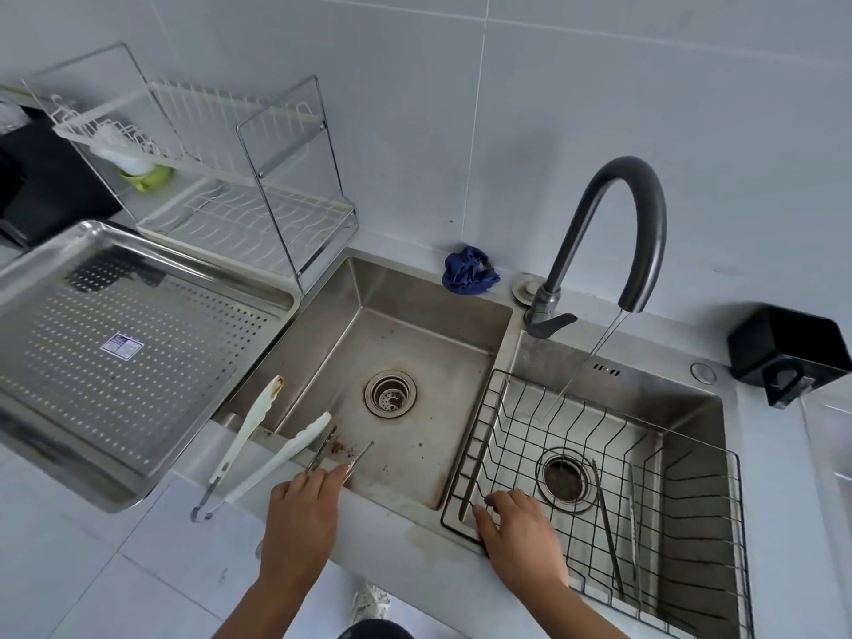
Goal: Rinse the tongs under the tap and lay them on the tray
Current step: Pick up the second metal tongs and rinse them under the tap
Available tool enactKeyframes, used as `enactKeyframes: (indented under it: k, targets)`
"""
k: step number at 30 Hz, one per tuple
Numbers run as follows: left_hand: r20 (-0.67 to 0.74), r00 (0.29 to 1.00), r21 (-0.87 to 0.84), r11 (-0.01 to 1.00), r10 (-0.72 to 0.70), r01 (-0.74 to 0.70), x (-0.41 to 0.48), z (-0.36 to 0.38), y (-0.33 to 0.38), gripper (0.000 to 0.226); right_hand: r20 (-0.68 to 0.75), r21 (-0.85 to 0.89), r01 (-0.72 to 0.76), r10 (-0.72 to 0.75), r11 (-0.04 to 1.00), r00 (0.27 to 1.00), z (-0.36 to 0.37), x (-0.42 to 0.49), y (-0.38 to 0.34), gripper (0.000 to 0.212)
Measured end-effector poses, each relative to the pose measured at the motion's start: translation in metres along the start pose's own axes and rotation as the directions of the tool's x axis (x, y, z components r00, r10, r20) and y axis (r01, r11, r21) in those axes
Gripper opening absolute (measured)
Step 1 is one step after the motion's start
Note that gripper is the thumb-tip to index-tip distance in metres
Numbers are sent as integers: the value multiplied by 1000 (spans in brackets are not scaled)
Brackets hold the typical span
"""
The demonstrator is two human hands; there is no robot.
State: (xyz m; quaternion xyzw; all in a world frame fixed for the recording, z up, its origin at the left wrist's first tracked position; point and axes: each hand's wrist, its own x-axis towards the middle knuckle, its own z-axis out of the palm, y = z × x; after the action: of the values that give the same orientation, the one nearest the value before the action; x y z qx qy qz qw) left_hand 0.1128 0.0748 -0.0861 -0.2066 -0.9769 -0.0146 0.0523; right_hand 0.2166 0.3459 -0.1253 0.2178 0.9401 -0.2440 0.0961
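Note:
My left hand [304,514] pinches the handle end of small metal tongs [343,454] at the front wall of the left sink basin; their soiled tips point into the basin. White tongs [269,435] lie across the sink's front left edge, tips stained brown. My right hand [521,532] rests with spread fingers on the front left corner of the black wire basket [691,458] in the right basin, next to the end of a long metal utensil [482,449]. The dark tap [645,214] runs water into the basket. The perforated steel tray [138,352] sits on the left.
Two more long metal utensils [608,523] lie in the basket. A white dish rack [239,209] stands behind the tray, and a blue cloth [468,269] lies by the tap's base. A black box [783,348] is on the counter at right. Brown residue marks the left basin floor.

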Motion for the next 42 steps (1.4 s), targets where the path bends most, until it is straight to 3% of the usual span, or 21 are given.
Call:
enactKeyframes:
  k: [5,9,12,18,22,26,28,36,39,42]
  targets:
    - [19,1000,-79,997,18,-16,4,-11,9,51,-13,16,4,-4,1000,1000,0,0,0,38]
    - [-14,1000,-166,986,-13,10,10,-21,21,34,-15,18,-7,7,1000,1000,-2,0,0,38]
    - [-32,999,-285,958,-28,18,16,-30,34,46,7,43,-26,25,999,1000,-2,-1,-1,39]
    - [-116,993,-547,835,-5,-60,35,-62,73,47,22,317,-98,96,943,995,-23,6,-9,27]
    - [-127,992,-746,656,29,-114,44,-77,105,44,-10,646,-88,124,758,992,-69,10,-28,12]
    - [-109,994,-873,477,24,-107,49,-82,131,54,-24,950,0,73,312,997,-122,9,-53,21]
    - [-64,998,-906,418,18,-66,52,-78,139,60,-59,978,47,55,202,997,-140,6,-59,26]
    - [56,998,-951,306,43,40,56,-68,156,66,-134,979,115,103,169,986,-157,8,-63,41]
    - [70,995,-954,295,70,46,59,-69,161,63,-122,989,108,136,105,983,-156,12,-58,28]
    - [110,992,-970,224,64,93,64,-69,164,62,-97,994,92,97,53,990,-153,14,-50,12]
